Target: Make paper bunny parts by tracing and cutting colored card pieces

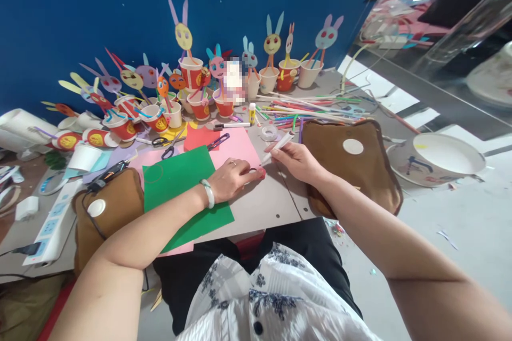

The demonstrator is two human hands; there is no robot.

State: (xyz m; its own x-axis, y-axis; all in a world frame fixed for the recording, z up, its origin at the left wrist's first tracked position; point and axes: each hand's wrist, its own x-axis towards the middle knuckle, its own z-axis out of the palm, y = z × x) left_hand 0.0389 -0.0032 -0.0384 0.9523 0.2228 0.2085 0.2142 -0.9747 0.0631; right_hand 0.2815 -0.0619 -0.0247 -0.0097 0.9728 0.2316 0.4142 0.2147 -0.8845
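My right hand (298,161) pinches a narrow white strip (283,141) between thumb and fingers, just above the grey table. Close on its left, my left hand (230,181) rests over the edge of a green sheet (180,189), fingers bent together. A small red bit shows at its fingertips; what it is I cannot make out. Beyond the hands lie a pink sheet (236,144), a clear roll of tape (269,132) and a glue stick (252,114). Scissors (173,148) and dark-handled scissors (218,141) lie by the red paper (196,138).
Paper cups with rabbit-faced figures (191,72) line the blue wall. Coloured sticks (320,109) lie at the back right. Brown pouches (348,162) flank the work area, with a power strip (54,221) at left and a white bucket (436,160) at right.
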